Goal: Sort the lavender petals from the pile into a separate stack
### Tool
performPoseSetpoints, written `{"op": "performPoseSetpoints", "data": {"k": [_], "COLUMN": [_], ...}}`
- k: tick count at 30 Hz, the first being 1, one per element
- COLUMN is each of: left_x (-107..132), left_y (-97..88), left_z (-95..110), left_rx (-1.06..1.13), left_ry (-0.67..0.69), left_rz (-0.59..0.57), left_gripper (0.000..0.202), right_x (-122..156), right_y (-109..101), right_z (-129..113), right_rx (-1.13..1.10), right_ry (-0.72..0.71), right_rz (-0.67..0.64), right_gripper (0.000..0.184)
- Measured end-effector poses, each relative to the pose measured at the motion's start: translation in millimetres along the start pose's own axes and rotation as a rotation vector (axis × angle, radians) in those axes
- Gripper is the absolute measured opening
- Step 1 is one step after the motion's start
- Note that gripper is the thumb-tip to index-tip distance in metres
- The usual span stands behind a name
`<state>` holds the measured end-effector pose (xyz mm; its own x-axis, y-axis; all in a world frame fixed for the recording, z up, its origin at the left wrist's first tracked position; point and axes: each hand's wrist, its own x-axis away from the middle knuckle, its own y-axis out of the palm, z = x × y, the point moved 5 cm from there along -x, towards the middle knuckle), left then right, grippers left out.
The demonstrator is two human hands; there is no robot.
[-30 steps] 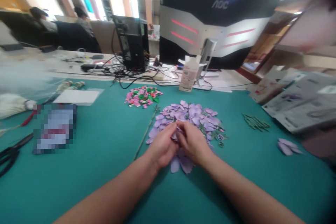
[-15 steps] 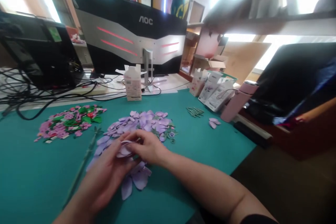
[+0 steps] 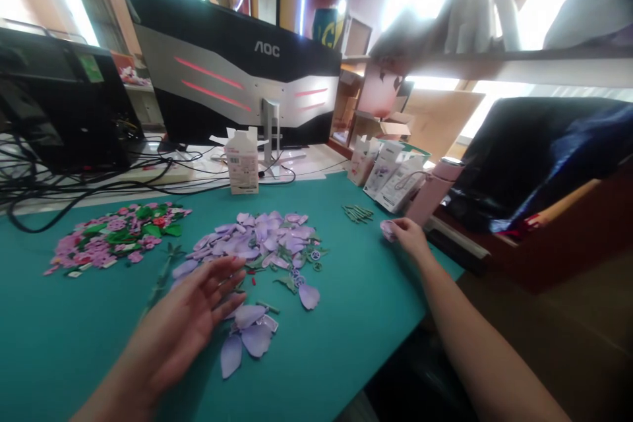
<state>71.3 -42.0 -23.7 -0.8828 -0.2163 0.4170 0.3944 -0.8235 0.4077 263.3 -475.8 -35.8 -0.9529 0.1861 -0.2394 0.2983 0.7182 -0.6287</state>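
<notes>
Petals [image 3: 387,231] at the right hand [image 3: 413,241], in the head view, should handle as light, fairly stiff and smooth pieces that could slip over one another; a gentle pinch at a thin edge seems the best hold, as a hard squeeze might shift or mark them. They look pale lilac, curved and thin, though too blurred here to count. They are right of the lilac heap [image 3: 262,237], well apart from it, with the right fingers drawn together on their near edge. The left hand [image 3: 198,316] is just beside the heap's near left side, fingers loosely spread, half curled and holding nothing. Right of the heap lie green sticks [image 3: 357,213]; left of it, a pink-and-green pile [image 3: 116,237]; nearer than it, a loose cluster [image 3: 254,339] on the green table [image 3: 306,362].
</notes>
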Motion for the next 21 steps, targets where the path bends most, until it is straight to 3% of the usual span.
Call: {"op": "performPoseSetpoints", "data": {"k": [4, 12, 21], "left_x": [-1.2, -4.3, -4.2], "left_y": [-2.7, -10.0, -19.1], "left_z": [0.5, 8.1, 17.7], "left_rx": [-0.015, 0.000, 0.124], "left_ry": [0.018, 0.050, 0.089], "left_rz": [-0.004, 0.007, 0.031], "left_gripper": [0.023, 0.024, 0.021], "right_x": [-9.9, -19.5, -5.7], "right_y": [-8.7, 31.4, 32.2], "right_z": [23.7, 8.0, 23.5], "right_rx": [0.142, 0.462, 0.752], "right_ry": [-0.031, -0.136, -0.019], "right_rz": [0.069, 0.026, -0.035], "right_gripper": [0.036, 0.022, 0.047]}}
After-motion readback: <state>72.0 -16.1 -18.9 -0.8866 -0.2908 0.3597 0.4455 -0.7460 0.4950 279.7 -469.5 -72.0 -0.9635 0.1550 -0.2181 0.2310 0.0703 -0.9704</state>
